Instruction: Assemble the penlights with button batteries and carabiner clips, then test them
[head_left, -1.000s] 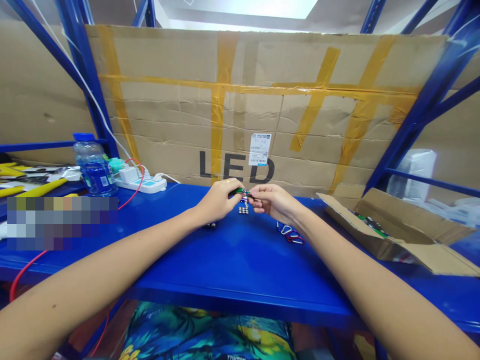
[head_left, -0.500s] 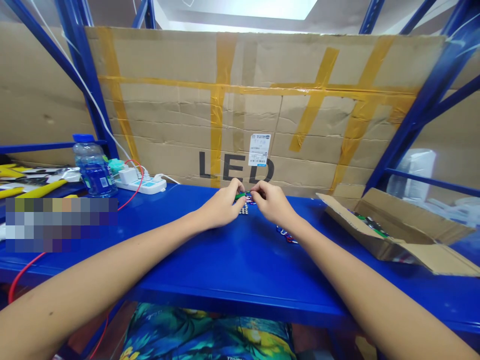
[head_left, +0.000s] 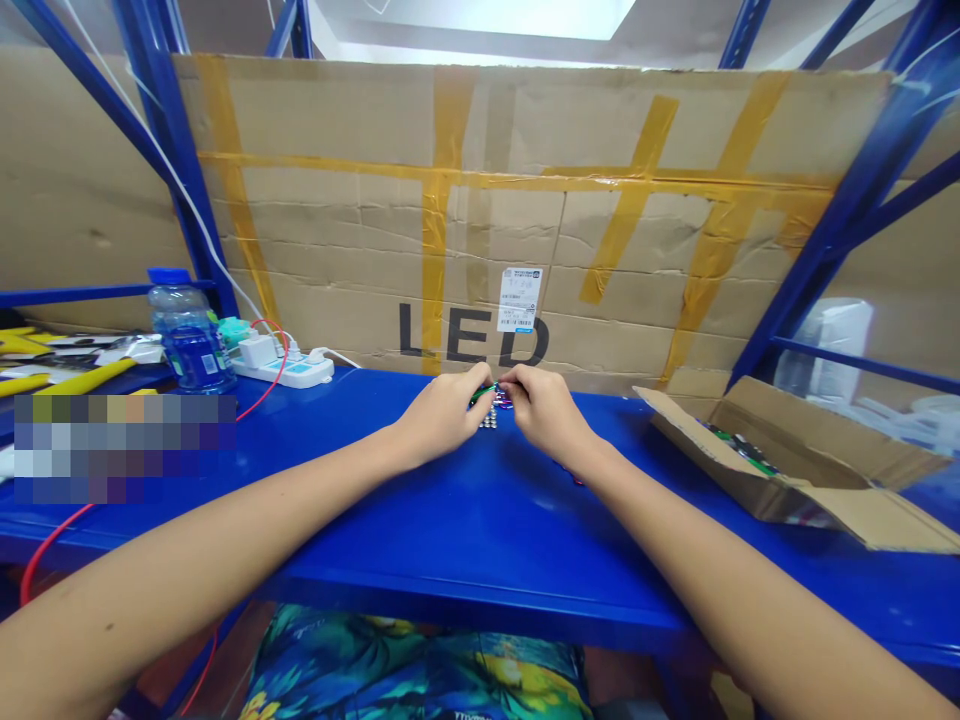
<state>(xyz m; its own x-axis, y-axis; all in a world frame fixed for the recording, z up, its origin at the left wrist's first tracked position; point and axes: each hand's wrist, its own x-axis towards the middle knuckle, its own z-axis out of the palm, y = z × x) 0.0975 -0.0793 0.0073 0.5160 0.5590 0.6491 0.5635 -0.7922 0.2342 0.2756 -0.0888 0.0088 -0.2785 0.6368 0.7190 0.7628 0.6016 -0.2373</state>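
My left hand [head_left: 442,415] is closed on a small slim green object [head_left: 481,395] above the back middle of the table. The fingertips of my right hand [head_left: 553,412] are pinched together at the object's right end; what exactly they grip is too small to make out. Under the hands, several small round silver pieces [head_left: 489,418] lie in a cluster. Shiny purple and red pieces [head_left: 505,398] sit between the two hands. My right forearm mostly covers another small red piece [head_left: 577,480].
On the right stands an open cardboard box [head_left: 799,455] with green and dark pieces inside. A blue-capped bottle [head_left: 196,345] and a white power strip [head_left: 289,372] are at the back left. A large cardboard sheet [head_left: 337,240] closes off the rear of the blue table [head_left: 480,530].
The fingers of my left hand have curled lower around the green object. My right forearm has shifted slightly left, hiding more of the small coloured pieces under it.
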